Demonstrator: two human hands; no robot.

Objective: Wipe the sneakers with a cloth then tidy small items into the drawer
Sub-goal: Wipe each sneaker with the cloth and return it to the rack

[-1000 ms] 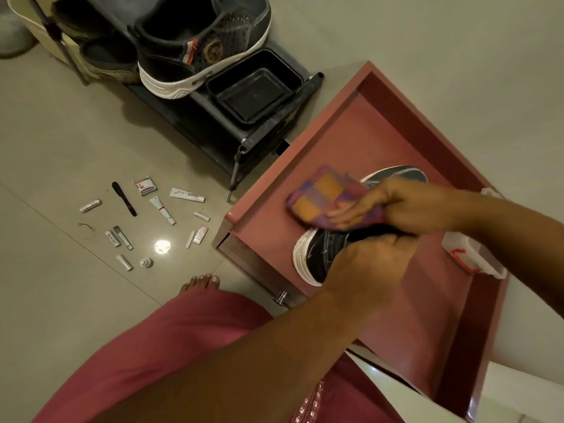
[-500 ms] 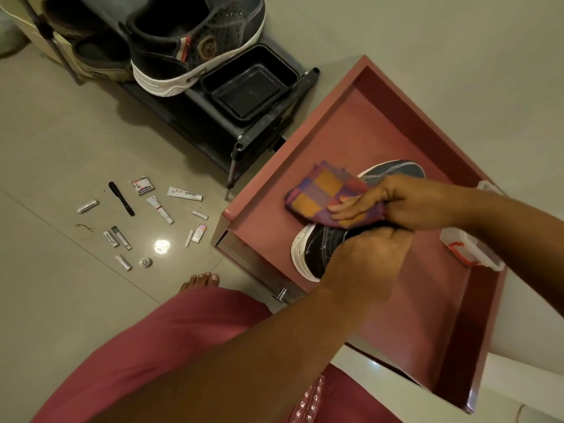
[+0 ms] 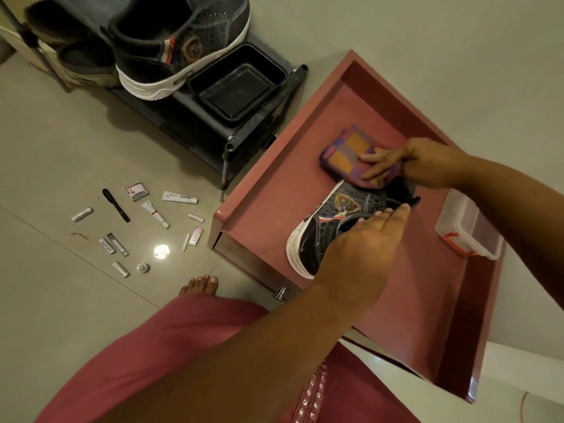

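A black sneaker (image 3: 329,221) with a white sole lies on the reddish cabinet top (image 3: 274,190). My left hand (image 3: 360,248) grips it at the heel opening. My right hand (image 3: 415,163) presses a purple and orange checked cloth (image 3: 351,154) against the sneaker's front part, which the cloth and hand hide. A second black sneaker (image 3: 180,47) stands on the dark shoe rack (image 3: 253,141). Several small items (image 3: 137,221), tubes, a pen and packets, lie scattered on the floor to the left.
A black plastic tray (image 3: 238,83) sits on the rack beside the second sneaker. A clear plastic box with a red clasp (image 3: 467,230) rests on the cabinet top at the right. My bare foot (image 3: 201,285) stands near the drawer knob (image 3: 279,293).
My right hand has slid the cloth towards the sneaker's far end, baring the gold emblem on its side. My left hand keeps its hold on the heel.
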